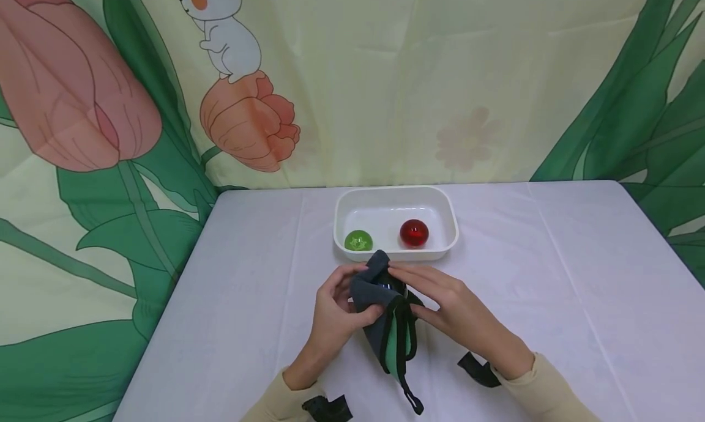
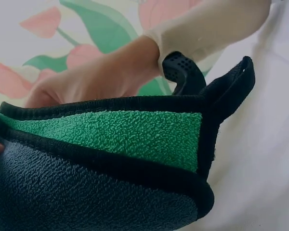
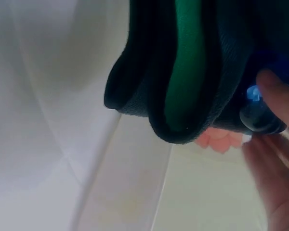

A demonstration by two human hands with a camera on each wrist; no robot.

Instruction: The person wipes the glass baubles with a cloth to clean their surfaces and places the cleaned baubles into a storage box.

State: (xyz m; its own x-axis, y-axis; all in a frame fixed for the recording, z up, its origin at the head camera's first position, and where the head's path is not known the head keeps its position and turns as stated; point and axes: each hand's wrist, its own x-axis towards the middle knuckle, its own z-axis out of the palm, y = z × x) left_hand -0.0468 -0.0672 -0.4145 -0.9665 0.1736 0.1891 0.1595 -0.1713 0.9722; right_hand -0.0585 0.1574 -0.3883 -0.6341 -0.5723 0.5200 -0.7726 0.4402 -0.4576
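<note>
A dark blue-grey cloth [image 1: 360, 290] with black edging, a green reverse side and a hanging loop is bunched above the table, in front of the tray. Wrapped partly inside its top is a shiny dark blue ball [image 3: 256, 114], of which only a piece shows. My left hand [image 1: 333, 324] grips the cloth from the left, thumb in front and fingers behind. From the right, my right hand [image 1: 457, 303] holds the ball between thumb and fingers, against the cloth. Green lining [image 2: 130, 132] shows between the folds in the left wrist view.
Just beyond the hands stands a white tray [image 1: 380, 217]. In it a green ball [image 1: 358, 241] lies at the left and a red ball [image 1: 414, 233] further right. The table [image 1: 551, 287] has a white cover, and a printed curtain [image 1: 374, 92] hangs behind it.
</note>
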